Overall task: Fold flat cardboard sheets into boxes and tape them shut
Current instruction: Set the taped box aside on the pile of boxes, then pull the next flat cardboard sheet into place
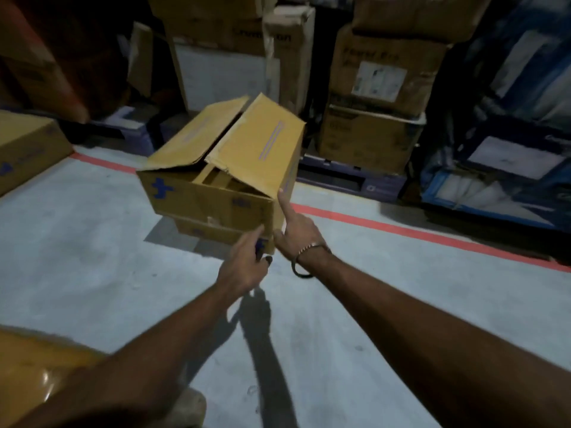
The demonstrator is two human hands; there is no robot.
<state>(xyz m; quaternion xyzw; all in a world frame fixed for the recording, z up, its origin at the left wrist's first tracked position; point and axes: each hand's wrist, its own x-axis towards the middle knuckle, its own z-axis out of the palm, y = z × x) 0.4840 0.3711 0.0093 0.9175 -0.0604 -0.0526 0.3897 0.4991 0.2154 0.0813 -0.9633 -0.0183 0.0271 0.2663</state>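
Reaching: both hands meet the yellow-brown cardboard box [221,168] on the grey floor [92,257].
Right hand [301,233]: nearer, forefinger straight against the corner edge.
Left hand [244,267]: forefinger extended, other fingers curled; grip unclear.
Flaps: untaped, long axis running away.

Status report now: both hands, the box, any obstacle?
Left hand and right hand touching near corner of box. Top flaps loose, not closed, untaped. Nothing blocking on the floor.
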